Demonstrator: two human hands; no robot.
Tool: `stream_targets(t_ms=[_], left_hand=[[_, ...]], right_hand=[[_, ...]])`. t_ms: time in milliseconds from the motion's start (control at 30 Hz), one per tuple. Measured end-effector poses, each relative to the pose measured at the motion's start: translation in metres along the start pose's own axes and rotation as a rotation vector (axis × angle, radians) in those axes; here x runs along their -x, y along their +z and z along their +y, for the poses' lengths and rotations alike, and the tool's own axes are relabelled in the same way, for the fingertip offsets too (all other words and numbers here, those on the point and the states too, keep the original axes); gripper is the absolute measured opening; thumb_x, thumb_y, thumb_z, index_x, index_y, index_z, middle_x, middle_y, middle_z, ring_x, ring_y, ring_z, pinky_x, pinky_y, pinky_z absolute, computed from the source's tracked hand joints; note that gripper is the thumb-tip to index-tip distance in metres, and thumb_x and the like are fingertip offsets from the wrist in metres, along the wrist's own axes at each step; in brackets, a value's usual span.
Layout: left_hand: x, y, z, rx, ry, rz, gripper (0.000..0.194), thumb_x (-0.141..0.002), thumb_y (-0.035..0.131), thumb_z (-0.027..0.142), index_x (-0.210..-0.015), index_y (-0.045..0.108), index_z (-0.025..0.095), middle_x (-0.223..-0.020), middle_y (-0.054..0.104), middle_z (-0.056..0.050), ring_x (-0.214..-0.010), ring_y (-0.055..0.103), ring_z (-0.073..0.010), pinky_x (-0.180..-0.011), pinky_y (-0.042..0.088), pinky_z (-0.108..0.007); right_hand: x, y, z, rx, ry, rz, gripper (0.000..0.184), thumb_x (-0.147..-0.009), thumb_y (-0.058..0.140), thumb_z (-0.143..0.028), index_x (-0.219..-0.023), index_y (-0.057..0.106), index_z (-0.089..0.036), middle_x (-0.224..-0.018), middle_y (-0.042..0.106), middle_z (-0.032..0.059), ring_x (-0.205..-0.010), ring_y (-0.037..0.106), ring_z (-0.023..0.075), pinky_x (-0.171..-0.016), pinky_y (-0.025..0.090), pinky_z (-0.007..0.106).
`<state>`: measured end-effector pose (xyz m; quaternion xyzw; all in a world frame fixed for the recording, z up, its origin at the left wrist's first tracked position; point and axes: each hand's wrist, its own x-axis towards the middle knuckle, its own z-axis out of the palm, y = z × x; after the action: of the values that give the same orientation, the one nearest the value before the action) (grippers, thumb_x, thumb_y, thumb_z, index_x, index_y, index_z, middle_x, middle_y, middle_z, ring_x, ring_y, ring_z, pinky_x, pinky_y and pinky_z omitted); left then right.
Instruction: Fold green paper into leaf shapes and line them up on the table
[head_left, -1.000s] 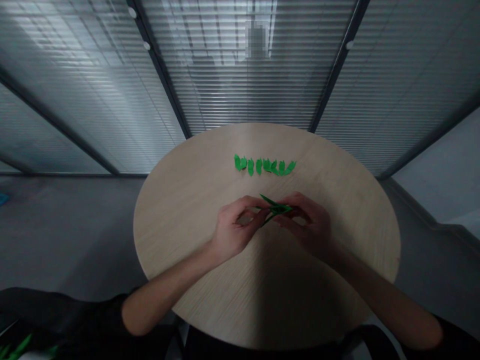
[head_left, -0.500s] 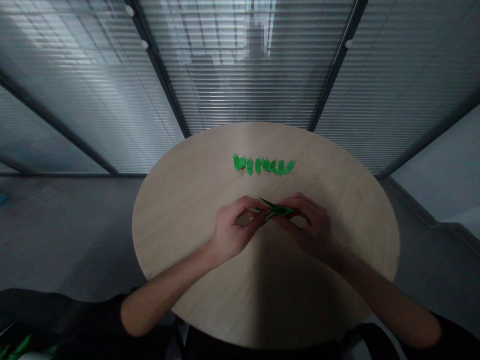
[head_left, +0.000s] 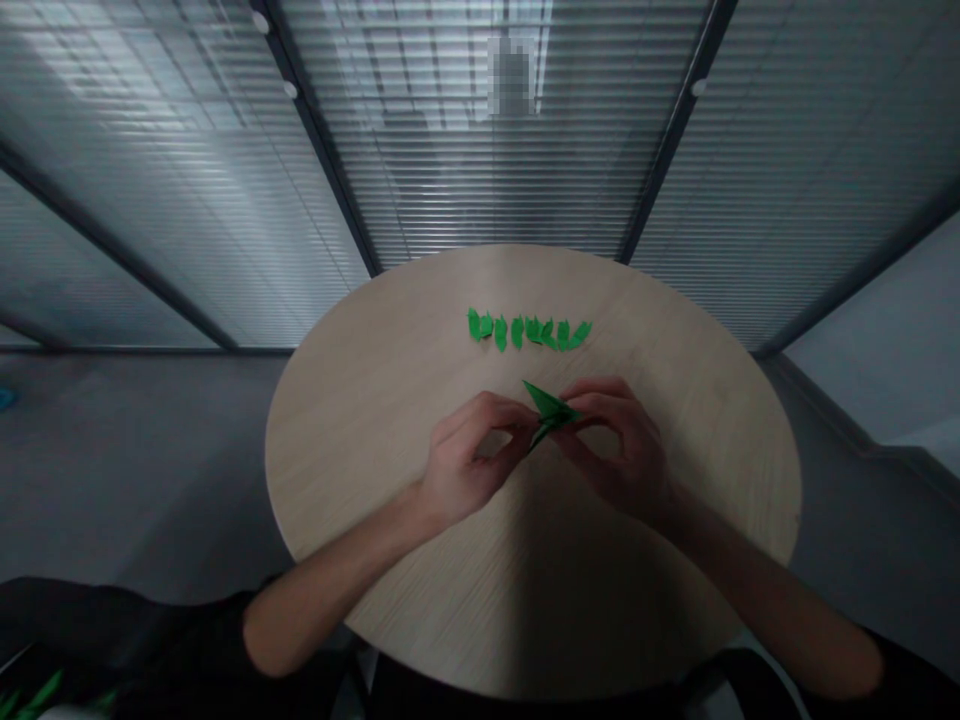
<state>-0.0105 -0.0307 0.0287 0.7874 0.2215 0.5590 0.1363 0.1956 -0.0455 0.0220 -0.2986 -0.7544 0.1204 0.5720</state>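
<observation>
Green folded piece (head_left: 559, 414) | in both hands (head_left: 466, 462) (head_left: 634, 455) | upper flap (head_left: 542, 398) broader than before

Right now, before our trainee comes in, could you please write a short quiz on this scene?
1. True or false: the left hand and the right hand both touch the folded green piece.
2. Where on the table does the row of small green pieces lie?
a) between the hands and the person's body
b) beyond the hands, toward the far edge
c) under the left hand
3. Fill in the blank: behind the far edge of the table hang slatted ____.

Key: 1. True; 2. b; 3. blinds.
</observation>
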Motion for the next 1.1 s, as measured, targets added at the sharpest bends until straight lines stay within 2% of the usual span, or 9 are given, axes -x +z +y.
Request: stream_targets(t_ms=[100, 200, 500, 667, 867, 1100], left_hand=[[0.0017, -0.0001, -0.0011, -0.040, 0.028, -0.008, 0.013, -0.094, 0.069, 0.009, -0.101, 0.069, 0.020, -0.090, 0.077, -0.007, -0.080, 0.075, -0.0167, -0.069, 0.063, -0.028], [0.0028, -0.0007, -0.0017, -0.097, 0.068, -0.018, 0.013, -0.094, 0.069, 0.011, -0.103, 0.070, 0.020, -0.090, 0.077, -0.007, -0.079, 0.075, -0.0174, -0.068, 0.062, -0.028], [0.0051, -0.0008, -0.0038, -0.157, 0.114, -0.048, 0.019, -0.094, 0.069, 0.011, -0.110, 0.068, 0.021, -0.096, 0.076, -0.008, -0.081, 0.075, -0.0173, -0.069, 0.062, -0.028], [0.0041, 0.0002, -0.0038, -0.120, 0.081, -0.021, 0.022, -0.092, 0.071, 0.008, -0.109, 0.066, 0.020, -0.097, 0.076, -0.008, -0.085, 0.075, -0.0165, -0.072, 0.064, -0.027], [0.0035, 0.0024, -0.0032, -0.038, 0.066, 0.025, 0.025, -0.090, 0.072, 0.009, -0.109, 0.063, 0.022, -0.098, 0.076, -0.006, -0.084, 0.076, -0.0166, -0.069, 0.066, -0.028], [0.0023, 0.0044, -0.0051, 0.045, 0.056, 0.013, 0.024, -0.090, 0.074, 0.008, -0.104, 0.058, 0.019, -0.097, 0.072, -0.005, -0.083, 0.073, -0.0130, -0.065, 0.065, -0.022]], right_hand=[[-0.0023, -0.0021, -0.0009, 0.109, -0.081, -0.047, 0.028, -0.093, 0.070, -0.011, -0.114, 0.067, -0.030, -0.113, 0.066, 0.0058, -0.092, 0.073, 0.0196, -0.074, 0.067, 0.035], [-0.0020, -0.0018, -0.0006, 0.182, -0.105, -0.064, 0.025, -0.095, 0.068, -0.014, -0.112, 0.068, -0.031, -0.112, 0.066, 0.0061, -0.091, 0.073, 0.0200, -0.074, 0.067, 0.036], [0.0033, -0.0051, 0.0038, 0.336, -0.138, -0.137, 0.031, -0.093, 0.069, -0.014, -0.118, 0.063, -0.031, -0.114, 0.068, 0.0076, -0.095, 0.073, 0.0231, -0.073, 0.066, 0.036], [0.0012, -0.0036, 0.0020, 0.223, -0.083, -0.091, 0.032, -0.092, 0.070, -0.012, -0.117, 0.058, -0.029, -0.112, 0.069, 0.0071, -0.100, 0.072, 0.0235, -0.075, 0.066, 0.036], [-0.0005, 0.0002, -0.0016, 0.118, -0.019, -0.079, 0.025, -0.094, 0.068, -0.012, -0.114, 0.060, -0.026, -0.111, 0.066, 0.0062, -0.091, 0.072, 0.0183, -0.072, 0.067, 0.033], [-0.0013, 0.0003, -0.0009, 0.089, -0.079, -0.050, 0.024, -0.094, 0.067, -0.008, -0.110, 0.062, -0.025, -0.106, 0.066, 0.0050, -0.090, 0.070, 0.0165, -0.070, 0.068, 0.029]])
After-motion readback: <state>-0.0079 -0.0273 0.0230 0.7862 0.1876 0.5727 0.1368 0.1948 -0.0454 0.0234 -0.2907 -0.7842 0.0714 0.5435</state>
